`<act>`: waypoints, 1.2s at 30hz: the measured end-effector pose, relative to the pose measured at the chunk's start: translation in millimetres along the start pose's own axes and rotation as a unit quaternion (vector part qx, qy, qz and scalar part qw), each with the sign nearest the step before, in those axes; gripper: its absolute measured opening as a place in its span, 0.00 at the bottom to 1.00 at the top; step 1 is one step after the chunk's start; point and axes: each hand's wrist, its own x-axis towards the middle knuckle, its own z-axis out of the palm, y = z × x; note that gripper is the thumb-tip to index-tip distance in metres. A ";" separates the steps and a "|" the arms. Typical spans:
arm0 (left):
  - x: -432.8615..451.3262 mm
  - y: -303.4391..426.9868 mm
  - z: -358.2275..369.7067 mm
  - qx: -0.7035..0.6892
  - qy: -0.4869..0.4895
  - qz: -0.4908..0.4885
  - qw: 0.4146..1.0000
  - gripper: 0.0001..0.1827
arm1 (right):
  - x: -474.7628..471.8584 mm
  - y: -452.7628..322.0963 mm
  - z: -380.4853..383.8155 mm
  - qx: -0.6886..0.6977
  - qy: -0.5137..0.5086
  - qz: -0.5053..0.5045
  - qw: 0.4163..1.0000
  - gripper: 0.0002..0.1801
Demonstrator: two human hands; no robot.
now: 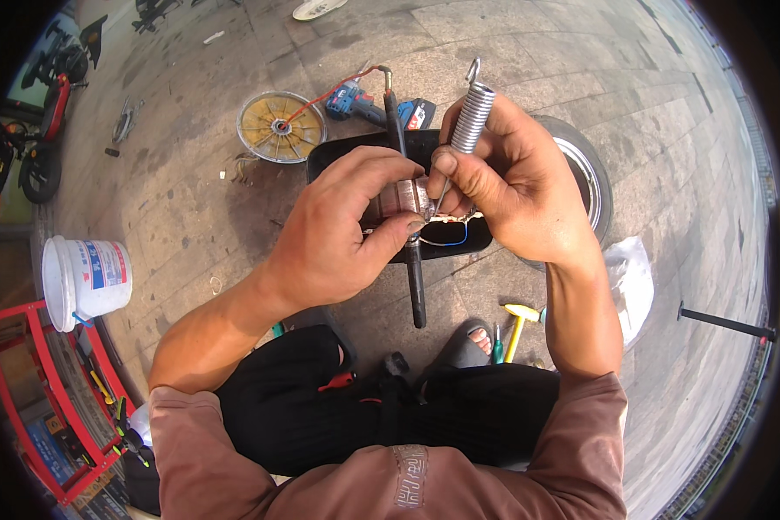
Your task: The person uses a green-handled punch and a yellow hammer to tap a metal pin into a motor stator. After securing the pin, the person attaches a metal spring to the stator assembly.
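Observation:
A round, ridged metal motor core, apparently a stator point(402, 197), is gripped in my left hand point(338, 227), with thumb and fingers around its rim. A dark shaft point(416, 286) runs through its middle and sticks out at both ends. From the upper end comes a red wire point(338, 89). My right hand point(517, 175) pinches a steel coil spring point(473, 117) with a hook at its top. Its thin straight lower end reaches the core's edge beside my left thumb; whether it touches is unclear. A blue wire point(466, 233) hangs below my right fingers.
Beneath the core is a black stool-like surface point(455, 242). Beyond lie a metal hub cover point(260, 136), a blue cordless power tool point(351, 103) and a tyred wheel point(601, 179). A yellow hammer point(515, 328) and green screwdriver point(497, 348) are by my foot. A white bucket point(104, 273) and red rack point(36, 344) stand left.

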 end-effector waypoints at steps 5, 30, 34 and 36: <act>-0.9 -3.5 0.6 0.001 0.008 0.005 1.000 0.22 | -6.5 3.5 -2.4 -0.045 -0.006 -0.021 0.999 0.11; -4.5 -0.9 1.0 0.006 0.012 -0.022 1.000 0.23 | -58.1 29.7 22.9 0.161 0.224 0.047 0.960 0.04; -5.1 -0.2 -0.2 -0.002 0.003 -0.033 0.999 0.23 | -59.0 30.8 22.4 0.190 0.219 0.057 0.955 0.07; -5.3 -0.1 -1.4 0.002 0.000 -0.028 1.000 0.24 | -59.0 30.6 22.3 0.199 0.220 0.065 0.953 0.08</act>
